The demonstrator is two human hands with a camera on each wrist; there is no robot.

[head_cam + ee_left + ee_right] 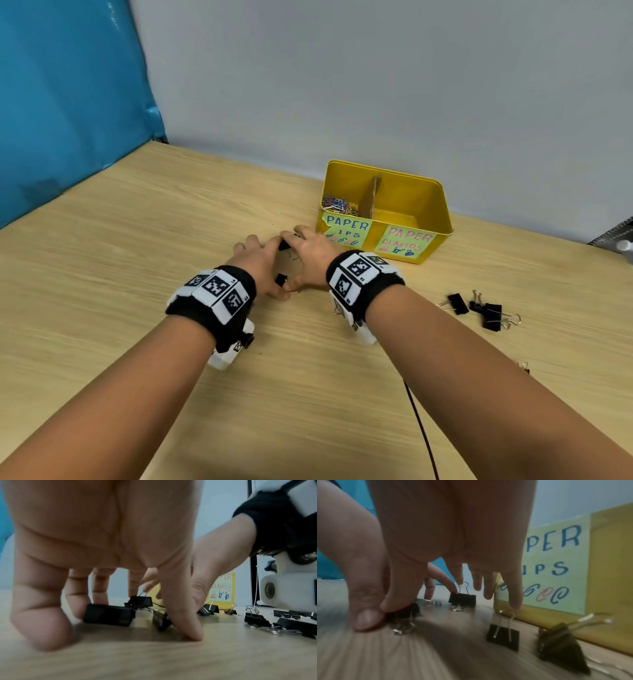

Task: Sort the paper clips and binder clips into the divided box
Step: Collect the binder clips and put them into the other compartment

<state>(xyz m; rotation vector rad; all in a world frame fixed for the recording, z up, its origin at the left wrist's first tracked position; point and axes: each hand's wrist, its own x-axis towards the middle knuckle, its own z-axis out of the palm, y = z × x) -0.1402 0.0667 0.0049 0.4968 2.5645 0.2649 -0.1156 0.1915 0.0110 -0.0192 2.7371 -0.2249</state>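
The divided box (424,255) stands on the table (137,240) near its far edge, paper clips (337,204) in its left compartment. Both hands (260,262) meet over binder clips (282,279) just before the box's left end. More binder clips (486,310) lie toward the table's right edge.

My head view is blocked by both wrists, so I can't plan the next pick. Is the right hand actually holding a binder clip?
Observer: Yes. In the right wrist view, the right hand pinches a black clip between thumb and forefinger.
Operator: And the left hand?
Observer: The left hand has one fingertip on the upright clip by its wire handle. I see no grip.
Operator: Any clips hidden from me?
Observer: Two. A flat clip and a tipped clip lie just in front of the yellow box, near the right hand's little finger.
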